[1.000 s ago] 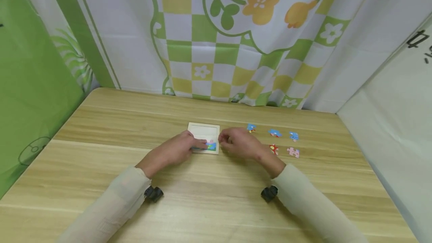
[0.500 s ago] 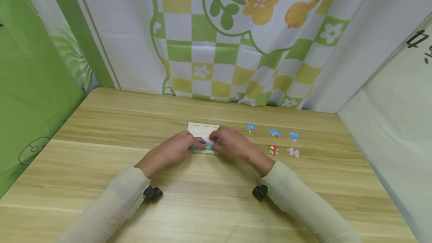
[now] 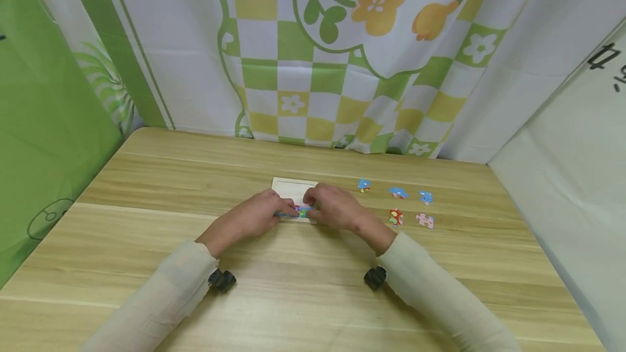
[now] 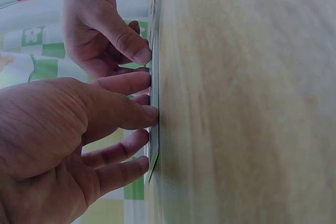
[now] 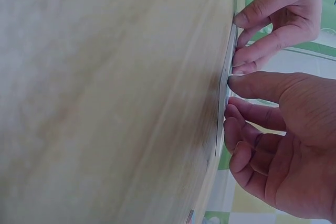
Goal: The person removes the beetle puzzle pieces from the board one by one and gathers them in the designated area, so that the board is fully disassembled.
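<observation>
A square, pale wooden puzzle tray [image 3: 293,186] lies on the table, with colourful blue and green puzzle pieces [image 3: 302,213] along its near side. My left hand [image 3: 254,213] rests at the tray's left part, its index finger stretched over the pieces; in the left wrist view its thumb touches the tray edge [image 4: 155,142]. From the right, my right hand [image 3: 336,208] reaches over the tray. Its thumb and bent index finger come close together at a puzzle piece, which they mostly hide, while the other fingers curl [image 5: 249,156] in the right wrist view.
Right of the tray lie several loose puzzle pieces: a blue one [image 3: 363,184], another blue one [image 3: 398,193], a red one [image 3: 396,217] and a pink one [image 3: 425,220] among them. A patterned curtain [image 3: 332,96] hangs behind the wooden table [image 3: 303,297].
My right hand has moved left, from beside the tray's right edge to over its near right part. Since half a second ago it hardly moves. The left hand stays nearly in place.
</observation>
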A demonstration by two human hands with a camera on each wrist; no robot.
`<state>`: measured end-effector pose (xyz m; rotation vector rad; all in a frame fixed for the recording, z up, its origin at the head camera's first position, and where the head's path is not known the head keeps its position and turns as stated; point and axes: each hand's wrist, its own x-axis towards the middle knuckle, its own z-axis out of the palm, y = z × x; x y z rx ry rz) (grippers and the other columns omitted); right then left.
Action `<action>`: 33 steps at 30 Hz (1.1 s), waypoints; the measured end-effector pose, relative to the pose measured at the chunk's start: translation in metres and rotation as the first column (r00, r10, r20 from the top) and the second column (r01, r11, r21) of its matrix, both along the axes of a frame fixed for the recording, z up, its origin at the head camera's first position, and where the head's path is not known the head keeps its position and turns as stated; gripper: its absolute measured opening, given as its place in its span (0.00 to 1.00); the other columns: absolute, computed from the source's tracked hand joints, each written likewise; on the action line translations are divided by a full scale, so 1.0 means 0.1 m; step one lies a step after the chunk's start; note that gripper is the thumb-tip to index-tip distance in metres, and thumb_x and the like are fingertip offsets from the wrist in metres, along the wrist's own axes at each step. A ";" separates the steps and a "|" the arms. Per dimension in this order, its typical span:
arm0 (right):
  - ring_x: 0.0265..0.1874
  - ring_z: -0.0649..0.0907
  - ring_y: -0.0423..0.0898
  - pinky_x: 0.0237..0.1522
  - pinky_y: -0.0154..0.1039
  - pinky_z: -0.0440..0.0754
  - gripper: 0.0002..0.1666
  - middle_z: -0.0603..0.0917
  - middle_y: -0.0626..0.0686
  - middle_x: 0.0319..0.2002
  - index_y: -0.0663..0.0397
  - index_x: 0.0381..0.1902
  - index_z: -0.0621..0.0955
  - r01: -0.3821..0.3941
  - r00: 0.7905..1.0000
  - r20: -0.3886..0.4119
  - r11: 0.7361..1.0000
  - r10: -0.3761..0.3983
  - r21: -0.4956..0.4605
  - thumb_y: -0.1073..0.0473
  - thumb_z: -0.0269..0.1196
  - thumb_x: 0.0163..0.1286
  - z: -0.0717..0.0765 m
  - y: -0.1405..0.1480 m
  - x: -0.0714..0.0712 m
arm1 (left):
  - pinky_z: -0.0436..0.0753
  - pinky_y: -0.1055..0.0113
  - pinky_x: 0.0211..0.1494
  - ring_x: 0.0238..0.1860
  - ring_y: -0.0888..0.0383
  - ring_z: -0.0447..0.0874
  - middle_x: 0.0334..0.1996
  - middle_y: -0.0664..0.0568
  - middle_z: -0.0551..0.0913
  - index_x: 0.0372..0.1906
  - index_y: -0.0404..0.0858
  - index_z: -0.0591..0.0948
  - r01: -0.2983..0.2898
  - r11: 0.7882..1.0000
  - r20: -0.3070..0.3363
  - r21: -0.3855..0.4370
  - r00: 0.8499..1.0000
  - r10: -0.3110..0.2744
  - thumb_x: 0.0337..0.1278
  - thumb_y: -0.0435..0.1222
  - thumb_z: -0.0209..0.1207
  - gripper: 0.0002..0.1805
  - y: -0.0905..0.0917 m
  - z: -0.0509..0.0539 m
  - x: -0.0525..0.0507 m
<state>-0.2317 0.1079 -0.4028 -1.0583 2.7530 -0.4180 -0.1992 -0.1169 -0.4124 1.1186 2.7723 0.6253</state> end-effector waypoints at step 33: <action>0.38 0.80 0.44 0.42 0.45 0.81 0.11 0.83 0.47 0.41 0.50 0.45 0.82 0.118 0.992 0.037 0.993 -0.118 -0.008 0.57 0.71 0.69 0.03 -0.05 0.04 | 0.84 0.58 0.56 0.46 0.55 0.85 0.51 0.50 0.89 0.51 0.36 0.90 0.080 0.996 -0.052 0.028 0.996 -0.078 0.56 0.16 0.63 0.21 0.00 -0.02 -0.03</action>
